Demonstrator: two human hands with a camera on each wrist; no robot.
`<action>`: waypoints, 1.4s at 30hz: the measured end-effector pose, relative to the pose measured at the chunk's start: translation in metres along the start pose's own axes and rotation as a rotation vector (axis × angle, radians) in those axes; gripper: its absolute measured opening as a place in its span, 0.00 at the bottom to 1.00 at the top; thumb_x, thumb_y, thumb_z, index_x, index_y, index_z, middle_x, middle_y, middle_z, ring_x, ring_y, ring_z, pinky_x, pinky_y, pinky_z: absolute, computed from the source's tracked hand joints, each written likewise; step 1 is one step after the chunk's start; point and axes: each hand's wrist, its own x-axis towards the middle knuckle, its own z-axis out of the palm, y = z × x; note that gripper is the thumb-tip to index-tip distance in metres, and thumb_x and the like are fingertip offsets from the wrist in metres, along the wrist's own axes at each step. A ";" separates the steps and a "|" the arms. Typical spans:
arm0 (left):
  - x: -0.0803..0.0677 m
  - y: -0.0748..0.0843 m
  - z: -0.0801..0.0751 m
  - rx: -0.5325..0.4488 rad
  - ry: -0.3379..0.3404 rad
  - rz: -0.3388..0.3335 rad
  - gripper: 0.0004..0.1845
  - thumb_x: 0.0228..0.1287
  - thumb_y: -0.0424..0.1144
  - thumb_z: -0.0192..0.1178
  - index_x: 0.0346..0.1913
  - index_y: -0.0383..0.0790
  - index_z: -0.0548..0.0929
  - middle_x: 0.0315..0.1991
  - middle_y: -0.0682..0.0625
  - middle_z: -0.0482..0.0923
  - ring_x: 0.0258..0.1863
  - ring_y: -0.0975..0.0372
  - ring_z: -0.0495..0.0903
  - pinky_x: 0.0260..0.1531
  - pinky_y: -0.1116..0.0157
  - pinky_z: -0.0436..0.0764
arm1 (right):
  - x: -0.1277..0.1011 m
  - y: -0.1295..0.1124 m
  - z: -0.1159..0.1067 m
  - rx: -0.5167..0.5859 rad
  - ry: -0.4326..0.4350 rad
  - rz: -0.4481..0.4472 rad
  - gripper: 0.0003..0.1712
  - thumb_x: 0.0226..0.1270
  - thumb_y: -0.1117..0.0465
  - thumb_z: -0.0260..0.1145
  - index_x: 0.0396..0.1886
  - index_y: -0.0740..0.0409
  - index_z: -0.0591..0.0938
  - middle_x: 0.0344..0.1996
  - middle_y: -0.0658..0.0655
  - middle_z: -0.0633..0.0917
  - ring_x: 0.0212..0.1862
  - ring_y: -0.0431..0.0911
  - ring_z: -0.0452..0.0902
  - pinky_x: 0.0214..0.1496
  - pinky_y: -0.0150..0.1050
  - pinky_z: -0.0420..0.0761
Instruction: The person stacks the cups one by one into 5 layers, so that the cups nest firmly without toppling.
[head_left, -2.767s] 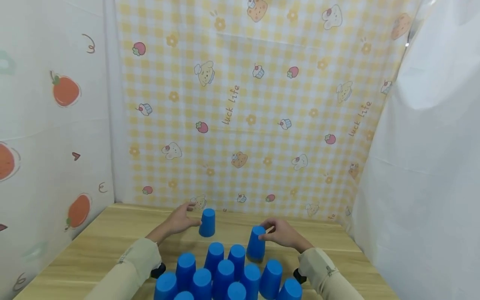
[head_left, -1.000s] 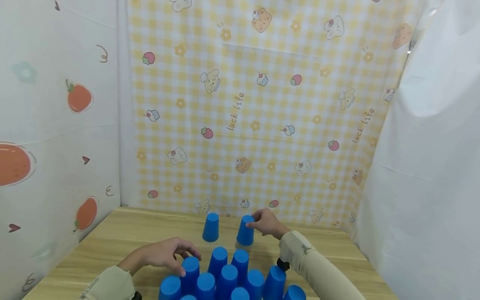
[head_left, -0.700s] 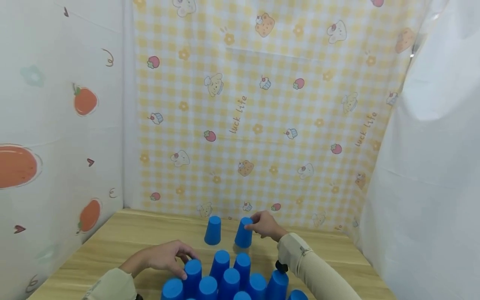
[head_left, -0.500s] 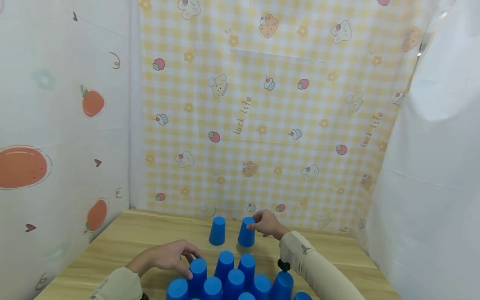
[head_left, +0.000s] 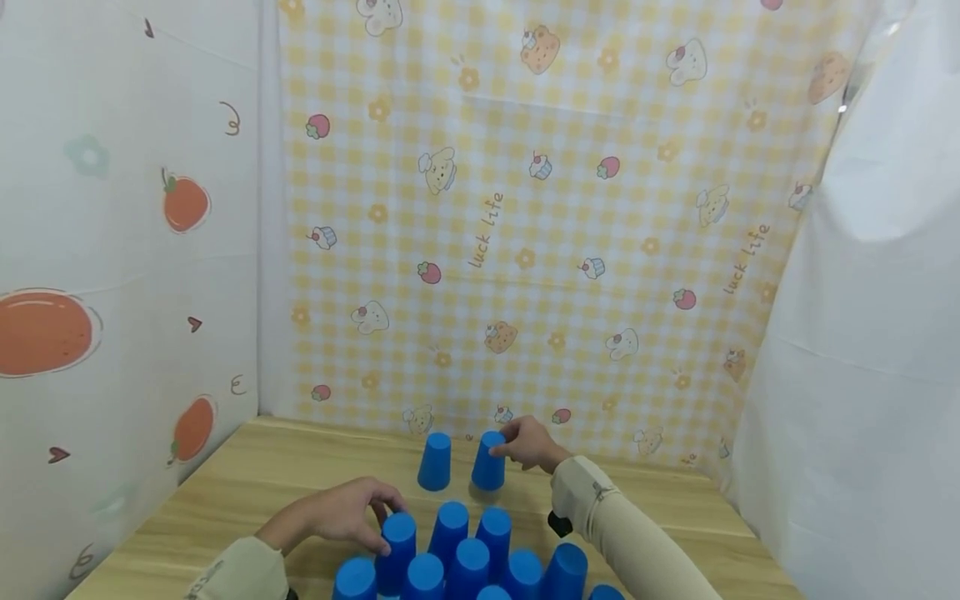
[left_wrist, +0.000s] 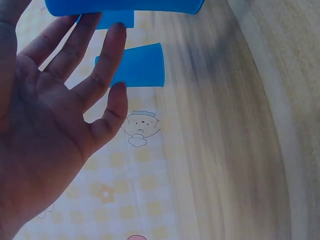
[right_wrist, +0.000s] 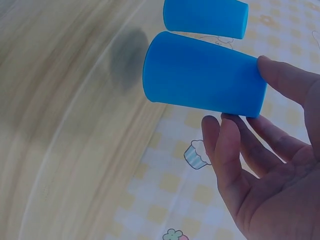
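Observation:
My right hand (head_left: 531, 443) pinches the narrow upper end of an upside-down blue cup (head_left: 488, 467); in the right wrist view that cup (right_wrist: 200, 75) is close over the table, its shadow beside it. Just to its left, a second blue cup (head_left: 435, 463) stands upside down on the table. My left hand (head_left: 348, 512) has thumb and fingers around the top of a blue cup (head_left: 397, 550) at the left back of a group. In the left wrist view, fingertips meet this cup (left_wrist: 125, 5) at the top edge of the frame.
Several more upside-down blue cups, such as this one (head_left: 468, 567), stand close together at the front of the wooden table (head_left: 225, 483). A yellow checked cloth (head_left: 480, 208) hangs behind the table, with white sheets (head_left: 847, 375) at the sides.
My left hand has moved from beside the far cup to the group and taken hold of a cup there. My right hand has brought its cup back and left, beside the standing one.

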 end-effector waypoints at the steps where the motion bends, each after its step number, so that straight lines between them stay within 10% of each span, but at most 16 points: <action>1: 0.001 0.000 0.000 0.018 0.007 -0.003 0.18 0.56 0.38 0.72 0.51 0.47 0.83 0.44 0.58 0.83 0.43 0.63 0.81 0.45 0.60 0.80 | 0.000 0.000 0.001 0.001 -0.003 -0.001 0.15 0.61 0.59 0.74 0.44 0.61 0.85 0.31 0.53 0.84 0.37 0.51 0.82 0.30 0.40 0.84; 42: 0.010 0.004 0.004 0.204 0.139 -0.095 0.16 0.52 0.41 0.76 0.43 0.51 0.83 0.34 0.62 0.81 0.29 0.65 0.79 0.28 0.68 0.80 | 0.018 -0.002 0.029 0.064 -0.031 -0.022 0.16 0.60 0.63 0.74 0.46 0.65 0.84 0.32 0.54 0.84 0.37 0.51 0.83 0.30 0.39 0.84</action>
